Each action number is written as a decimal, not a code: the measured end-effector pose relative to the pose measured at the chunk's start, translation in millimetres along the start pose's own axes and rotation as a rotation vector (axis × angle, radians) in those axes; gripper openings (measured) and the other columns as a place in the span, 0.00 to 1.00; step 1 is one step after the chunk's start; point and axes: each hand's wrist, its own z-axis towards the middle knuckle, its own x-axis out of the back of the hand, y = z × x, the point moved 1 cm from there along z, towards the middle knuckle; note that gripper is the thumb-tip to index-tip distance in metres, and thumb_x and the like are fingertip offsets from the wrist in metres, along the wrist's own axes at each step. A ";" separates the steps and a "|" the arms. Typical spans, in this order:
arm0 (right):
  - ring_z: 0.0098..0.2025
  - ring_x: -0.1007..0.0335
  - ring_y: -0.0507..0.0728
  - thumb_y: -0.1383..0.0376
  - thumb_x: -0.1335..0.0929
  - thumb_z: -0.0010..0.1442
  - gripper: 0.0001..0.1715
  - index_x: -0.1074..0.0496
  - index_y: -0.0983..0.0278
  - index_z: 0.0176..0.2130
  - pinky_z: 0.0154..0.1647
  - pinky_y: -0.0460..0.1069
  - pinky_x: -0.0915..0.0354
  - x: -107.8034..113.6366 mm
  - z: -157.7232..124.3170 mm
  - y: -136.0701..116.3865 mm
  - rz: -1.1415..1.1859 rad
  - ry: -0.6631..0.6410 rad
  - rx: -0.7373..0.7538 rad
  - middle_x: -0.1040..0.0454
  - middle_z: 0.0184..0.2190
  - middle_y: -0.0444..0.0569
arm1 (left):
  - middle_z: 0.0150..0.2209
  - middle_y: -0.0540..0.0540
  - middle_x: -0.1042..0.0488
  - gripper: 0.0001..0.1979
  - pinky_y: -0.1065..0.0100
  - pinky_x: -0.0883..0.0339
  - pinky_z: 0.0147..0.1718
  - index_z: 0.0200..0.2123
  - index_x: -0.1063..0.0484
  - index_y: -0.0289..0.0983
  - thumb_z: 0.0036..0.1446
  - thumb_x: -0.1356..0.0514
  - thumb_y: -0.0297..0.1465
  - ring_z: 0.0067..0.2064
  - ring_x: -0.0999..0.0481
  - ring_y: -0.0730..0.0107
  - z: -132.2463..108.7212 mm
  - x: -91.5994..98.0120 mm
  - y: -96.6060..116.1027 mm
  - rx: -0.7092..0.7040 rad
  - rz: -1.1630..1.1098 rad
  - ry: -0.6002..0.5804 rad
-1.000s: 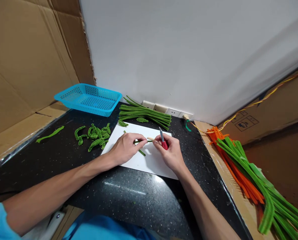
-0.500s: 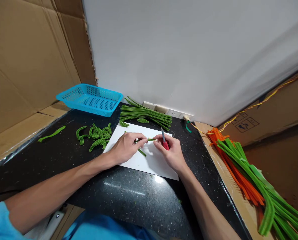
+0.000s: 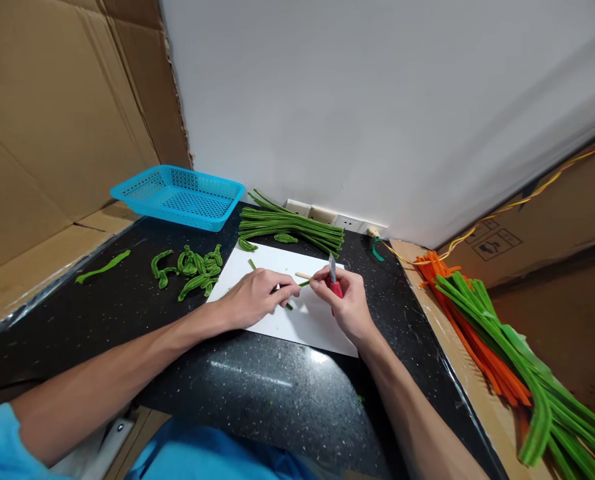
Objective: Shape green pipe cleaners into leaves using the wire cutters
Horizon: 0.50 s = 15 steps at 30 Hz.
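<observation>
Over a white sheet, my left hand pinches a thin green stem that reaches across toward the other hand. My right hand grips a red-handled craft knife, its blade pointing up, and also has a thin pale stick at its fingertips. The stem's right end meets these fingertips. Another green stem lies on the sheet, partly hidden under my left hand.
A blue basket stands back left. Curled green pieces and a green strip lie left. Green stems lie behind the sheet, near wall sockets. Orange and green bundles lie right.
My left fingers have shifted slightly right and down, closing over the stem. The pale stick now shows at my right fingertips, and the knife has moved slightly right.
</observation>
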 end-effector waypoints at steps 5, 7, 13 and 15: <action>0.27 0.41 0.53 0.55 0.23 0.55 0.15 0.26 0.62 0.30 0.29 0.50 0.45 4.4 1.5 3.0 0.134 0.078 -0.083 0.33 0.24 0.42 | 0.25 0.50 0.25 0.18 0.69 0.40 0.27 0.30 0.23 0.36 0.71 0.44 0.35 0.27 0.28 0.70 -0.8 -0.9 0.7 -0.046 0.041 0.012; 0.26 0.41 0.53 0.56 0.23 0.54 0.16 0.28 0.62 0.29 0.29 0.50 0.44 6.3 2.3 2.7 0.219 0.086 -0.125 0.33 0.23 0.42 | 0.25 0.49 0.24 0.16 0.69 0.39 0.28 0.33 0.21 0.36 0.72 0.44 0.35 0.27 0.27 0.70 -1.0 -0.6 0.3 -0.067 0.042 0.017; 0.26 0.40 0.53 0.59 0.22 0.51 0.14 0.28 0.62 0.28 0.31 0.51 0.43 14.0 4.6 1.6 0.338 0.057 -0.165 0.34 0.23 0.42 | 0.25 0.51 0.26 0.18 0.69 0.42 0.29 0.33 0.22 0.37 0.72 0.45 0.36 0.27 0.29 0.71 0.5 7.0 -3.3 -0.072 0.090 0.090; 0.26 0.40 0.52 0.60 0.22 0.50 0.14 0.27 0.62 0.27 0.30 0.51 0.43 18.1 5.7 3.6 0.356 0.070 -0.173 0.34 0.22 0.41 | 0.25 0.51 0.27 0.19 0.69 0.44 0.30 0.30 0.23 0.37 0.73 0.45 0.38 0.28 0.30 0.71 1.8 9.9 -5.3 -0.076 0.095 0.117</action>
